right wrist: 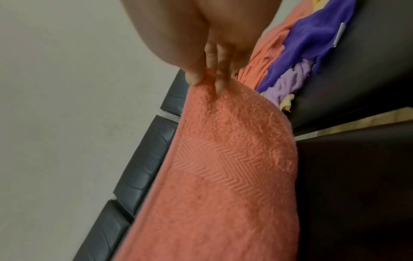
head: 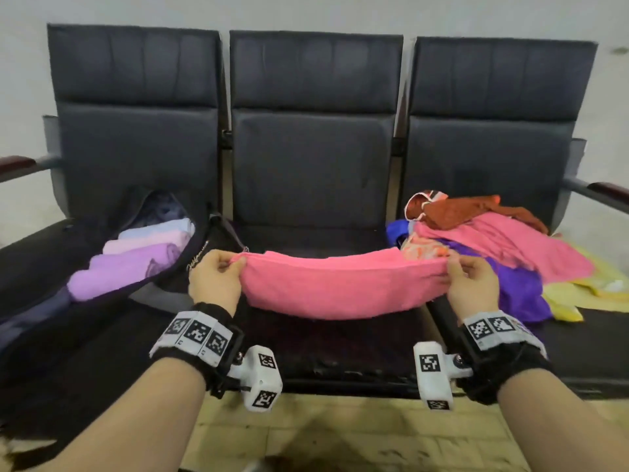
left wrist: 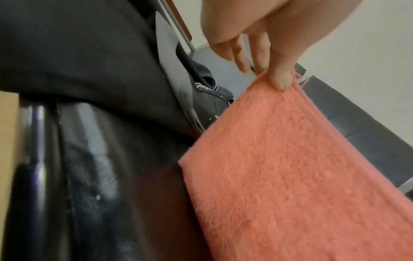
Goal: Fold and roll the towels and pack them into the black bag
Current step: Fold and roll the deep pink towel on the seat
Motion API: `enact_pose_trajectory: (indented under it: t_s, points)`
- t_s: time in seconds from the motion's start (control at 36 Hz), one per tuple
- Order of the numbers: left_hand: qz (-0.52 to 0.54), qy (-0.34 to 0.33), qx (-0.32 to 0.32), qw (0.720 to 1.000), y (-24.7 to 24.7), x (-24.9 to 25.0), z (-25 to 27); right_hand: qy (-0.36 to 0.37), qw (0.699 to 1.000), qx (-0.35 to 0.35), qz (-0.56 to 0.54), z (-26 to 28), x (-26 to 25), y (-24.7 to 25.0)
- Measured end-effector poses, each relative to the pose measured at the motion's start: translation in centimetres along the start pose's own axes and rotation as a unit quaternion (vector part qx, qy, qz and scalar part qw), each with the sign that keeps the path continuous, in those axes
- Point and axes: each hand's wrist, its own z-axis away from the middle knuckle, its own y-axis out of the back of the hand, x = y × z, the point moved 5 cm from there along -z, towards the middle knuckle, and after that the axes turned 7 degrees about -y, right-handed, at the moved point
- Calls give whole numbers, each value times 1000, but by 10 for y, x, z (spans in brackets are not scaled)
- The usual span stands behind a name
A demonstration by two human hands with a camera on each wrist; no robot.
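Two grips hold one pink towel (head: 340,284), one at each short end. Your left hand (head: 214,277) pinches the left corners between thumb and fingertips, and your right hand (head: 471,284) pinches the right corners in the same way; the wrist views show the thumb pressed on the cloth at both ends.

From these grips the towel hangs down as a folded band. Its long axis runs left to right between your hands, across the middle seat (head: 340,345), and its lower fold sags to just above the seat or touches it; I cannot tell which.

The black bag (head: 204,247) lies open on the left seat, just beside your left hand, with three rolled towels (head: 136,260) already inside. The pile of unfolded towels (head: 503,247) lies on the right seat, behind your right hand.

I judge that the next move is to lay the band flat on the middle seat and roll it along its long axis. Your left hand is nearer to the bag, so the roll should finish on that side.
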Motion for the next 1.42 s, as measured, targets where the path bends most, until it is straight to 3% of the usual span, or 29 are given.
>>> enact_pose_trajectory:
  t_s: [0.06,0.11,0.25,0.39,0.5,0.61,0.67,0.83,0.94,1.06,1.17,1.28,1.42]
  points:
    - [-30,2,15,999,1,-4,6,33,997,31,62,8,-4,7]
    - [3,-10,10,1000,-2,-2,9,45,993,53,93,15,-14,12]
    - [65,-66,23,995,-7,18,11,72,995,19,69,21,-27,8]
    - [26,-30,15,999,-2,14,-2,82,986,-7,143,8,-28,7]
    - [10,15,6,1000,2,8,-14,-4,991,-71,114,-15,-25,0]
    - [35,122,-32,991,-5,-11,-14,-145,973,-174,55,-18,1,-24]
    - [34,139,-54,988,-14,-16,-5,-161,968,-184,50,-10,11,-38]
    - [86,86,-75,990,-53,10,35,-85,985,-143,50,25,-4,-69]
    - [99,63,-75,990,-64,23,56,-20,986,-166,-5,56,-18,-77]
    - [130,44,-118,984,-74,32,74,-31,970,-242,6,88,-19,-87]
    - [121,35,-166,978,-76,39,84,-14,963,-268,42,108,-20,-88]
    - [133,21,-165,977,-75,43,89,-26,951,-306,35,119,-25,-90]
    - [140,15,-175,974,-77,46,92,-15,954,-296,39,121,-21,-95]
